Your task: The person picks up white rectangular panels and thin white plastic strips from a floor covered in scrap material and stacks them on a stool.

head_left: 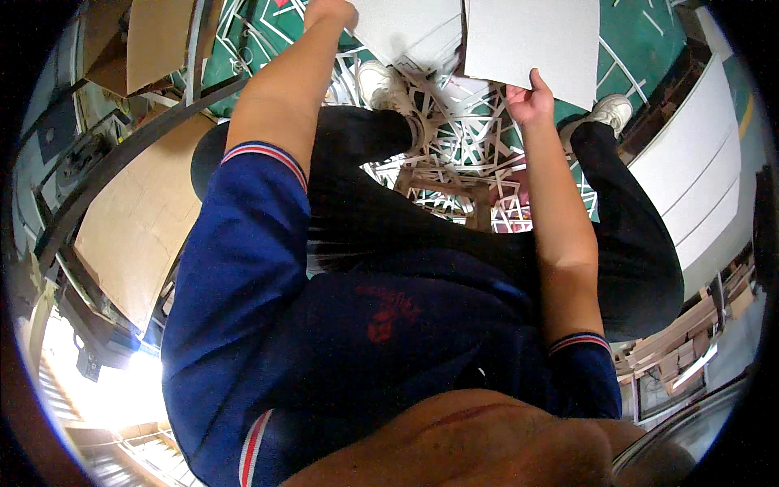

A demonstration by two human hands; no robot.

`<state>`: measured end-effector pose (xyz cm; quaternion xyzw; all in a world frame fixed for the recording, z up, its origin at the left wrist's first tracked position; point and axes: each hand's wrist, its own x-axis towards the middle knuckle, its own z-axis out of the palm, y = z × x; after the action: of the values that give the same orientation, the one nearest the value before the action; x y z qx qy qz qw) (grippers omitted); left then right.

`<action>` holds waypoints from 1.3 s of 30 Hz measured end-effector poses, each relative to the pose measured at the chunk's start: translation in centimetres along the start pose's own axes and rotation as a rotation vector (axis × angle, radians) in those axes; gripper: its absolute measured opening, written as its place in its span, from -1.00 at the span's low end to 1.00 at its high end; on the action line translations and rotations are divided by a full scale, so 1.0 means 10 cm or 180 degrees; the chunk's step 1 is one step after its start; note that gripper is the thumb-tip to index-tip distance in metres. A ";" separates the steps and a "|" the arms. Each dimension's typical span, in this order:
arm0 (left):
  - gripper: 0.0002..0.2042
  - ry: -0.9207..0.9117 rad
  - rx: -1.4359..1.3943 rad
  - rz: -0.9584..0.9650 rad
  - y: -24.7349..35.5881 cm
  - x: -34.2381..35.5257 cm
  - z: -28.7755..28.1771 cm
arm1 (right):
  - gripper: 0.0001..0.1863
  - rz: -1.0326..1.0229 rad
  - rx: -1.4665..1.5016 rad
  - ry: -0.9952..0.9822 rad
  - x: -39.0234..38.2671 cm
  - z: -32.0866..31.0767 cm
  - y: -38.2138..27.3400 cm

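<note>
Two flat white boards lie side by side in front of me at the top of the head view: a left board (410, 31) and a right board (533, 40). My right hand (531, 104) is closed at the near edge of the right board, with the thumb over its face and the fingers curled under the edge. At the near left corner of the left board is my left hand (329, 11). The picture's upper edge cuts it off, so its fingers and grip are hidden.
Thin white offcut strips (454, 134) litter the green floor (641, 40) between my shoes. A small wooden stool (446, 191) stands between my legs. Stacked white boards (690, 170) are at the right. Brown panels (142, 219) and a cardboard box (158, 40) stand at the left.
</note>
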<state>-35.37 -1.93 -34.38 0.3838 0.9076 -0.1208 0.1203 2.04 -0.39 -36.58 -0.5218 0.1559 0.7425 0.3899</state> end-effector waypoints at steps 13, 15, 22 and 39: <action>-0.61 -0.1861 -0.3119 0.0706 0.48 -0.43 0.71 | -0.79 -0.0063 -0.0001 -0.0068 0.07 0.09 0.11; -0.58 -0.1755 -0.2564 0.1207 0.73 -0.67 0.46 | -0.80 -0.0048 0.0101 -0.0097 0.03 0.16 0.15; -0.75 -0.2446 -0.2725 0.1397 0.97 -1.24 0.62 | -0.82 -0.0019 0.0112 -0.0374 -0.22 0.48 0.11; -0.84 -0.1390 -0.3239 0.1330 0.09 -0.53 0.60 | -0.78 0.0001 -0.0161 -0.0470 -0.25 0.56 0.15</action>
<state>-30.37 -6.79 -38.50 0.4146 0.7109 0.2796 0.4945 -2.38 1.23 -32.34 -0.4754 0.1079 0.7827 0.3869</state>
